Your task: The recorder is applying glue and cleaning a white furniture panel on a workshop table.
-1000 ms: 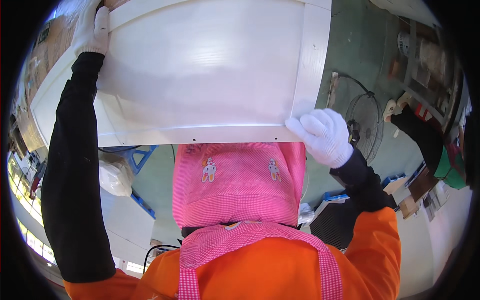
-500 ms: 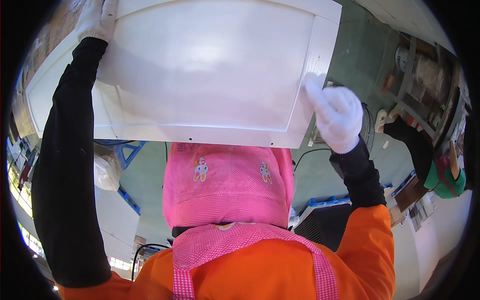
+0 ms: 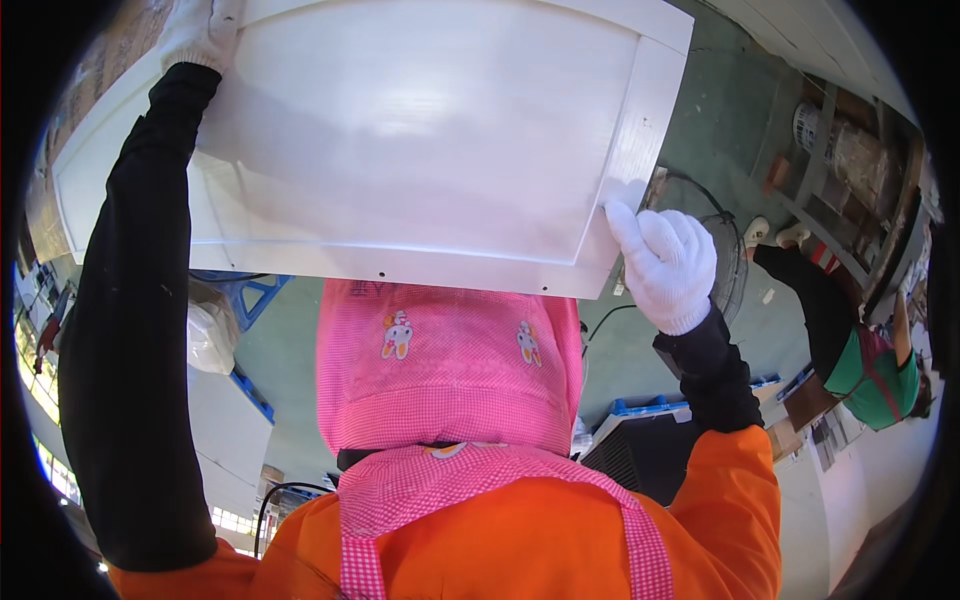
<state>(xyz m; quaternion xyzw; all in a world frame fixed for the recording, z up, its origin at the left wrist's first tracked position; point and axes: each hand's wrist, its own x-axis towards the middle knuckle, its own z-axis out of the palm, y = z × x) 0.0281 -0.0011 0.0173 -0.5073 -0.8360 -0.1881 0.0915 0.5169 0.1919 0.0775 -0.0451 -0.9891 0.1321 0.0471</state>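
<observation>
A large white panel [image 3: 420,150] with a raised frame and small dark holes along its near edge lies in front of me. My left hand [image 3: 200,38], in a white knitted glove, rests on its left part, fingers stretched out and cut off by the picture's top. Beside the panel's near right corner is my right hand [image 3: 668,265], gloved too. Its fingers are curled in, while one digit extends to the inner corner of the frame and seems to touch it. Whatever the curled fingers may hold is hidden.
A floor fan [image 3: 733,262] stands beyond my right hand. At the right, a co-worker in a green top [image 3: 875,375] is near a rack [image 3: 815,150]. A blue plastic pallet [image 3: 262,305] and a clear plastic bag [image 3: 212,330] are at the left.
My right hand has shifted slightly down and left, and its extended digit now lies lower on the panel's frame. My left hand stays on the panel. The co-worker has moved a little lower in view.
</observation>
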